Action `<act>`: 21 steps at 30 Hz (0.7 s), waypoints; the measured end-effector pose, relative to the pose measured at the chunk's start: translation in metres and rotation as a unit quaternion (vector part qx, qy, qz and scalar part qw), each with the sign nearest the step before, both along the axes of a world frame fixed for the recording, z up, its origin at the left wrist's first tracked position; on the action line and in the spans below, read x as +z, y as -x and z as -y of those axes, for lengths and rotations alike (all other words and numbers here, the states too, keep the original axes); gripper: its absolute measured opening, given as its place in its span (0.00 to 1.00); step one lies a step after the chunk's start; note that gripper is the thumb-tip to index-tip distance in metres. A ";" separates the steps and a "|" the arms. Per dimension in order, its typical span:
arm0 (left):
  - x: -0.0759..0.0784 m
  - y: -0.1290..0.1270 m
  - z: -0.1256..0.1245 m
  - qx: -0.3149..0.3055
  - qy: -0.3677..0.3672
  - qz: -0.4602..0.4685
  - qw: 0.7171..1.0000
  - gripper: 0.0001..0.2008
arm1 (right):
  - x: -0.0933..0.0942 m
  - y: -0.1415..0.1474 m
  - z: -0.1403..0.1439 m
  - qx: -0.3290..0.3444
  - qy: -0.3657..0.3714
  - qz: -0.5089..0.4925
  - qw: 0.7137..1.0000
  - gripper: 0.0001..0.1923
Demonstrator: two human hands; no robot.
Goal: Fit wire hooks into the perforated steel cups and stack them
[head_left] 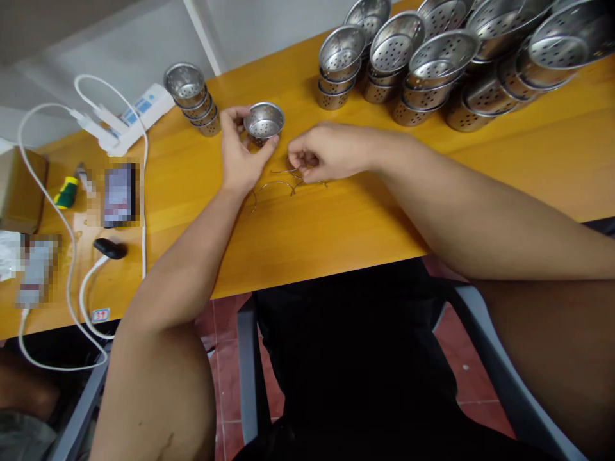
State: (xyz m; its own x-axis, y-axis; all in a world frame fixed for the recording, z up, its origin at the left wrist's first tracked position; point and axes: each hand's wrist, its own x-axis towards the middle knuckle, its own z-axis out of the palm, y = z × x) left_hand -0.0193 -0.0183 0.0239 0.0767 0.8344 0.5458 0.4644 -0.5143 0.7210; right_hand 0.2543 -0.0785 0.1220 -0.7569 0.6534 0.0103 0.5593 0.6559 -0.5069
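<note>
Left hand: the left hand (239,155) is closed around a small perforated steel cup (264,121), thumb on the near rim and fingers round the far side, holding it upright just above the surface (336,224).
Right hand: the right hand (323,152) rests on the surface just right of the cup, its fingertips pinched together over a thin wire piece; whether the wire is lifted or only touched cannot be told.
Wire pieces: a few bent wire handles (283,182) lie loose on the surface, just under and in front of both hands, nearer the right hand's fingertips than the left's.
Key relation: the cup sits to the left of and slightly beyond the pinched fingertips, the two nearly touching; the cup's open mouth faces up and a little towards the camera.
Wire axis: the curved wires run roughly left to right along the surface edge.
Nearby stacks: a short stack of cups (192,96) stands beyond the left hand; many taller stacks (432,64) stand well off to the far right.
Left side: a power strip (139,115) with white cables.
</note>
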 end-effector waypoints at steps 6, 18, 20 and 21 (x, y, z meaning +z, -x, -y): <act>-0.015 0.006 -0.021 0.004 -0.018 0.068 0.998 0.55 | -0.029 -0.006 -0.026 0.009 0.176 -0.244 0.954 0.21; -0.011 0.000 -0.027 -0.065 -0.032 0.089 0.993 0.51 | -0.065 -0.014 -0.082 -0.203 0.097 -0.391 0.892 0.19; -0.020 -0.003 -0.027 -0.091 -0.044 0.087 0.991 0.52 | -0.066 -0.012 -0.081 -0.209 0.097 -0.408 0.884 0.18; -0.024 -0.004 -0.028 -0.105 -0.054 0.082 0.990 0.52 | -0.067 -0.010 -0.080 -0.204 0.101 -0.414 0.881 0.18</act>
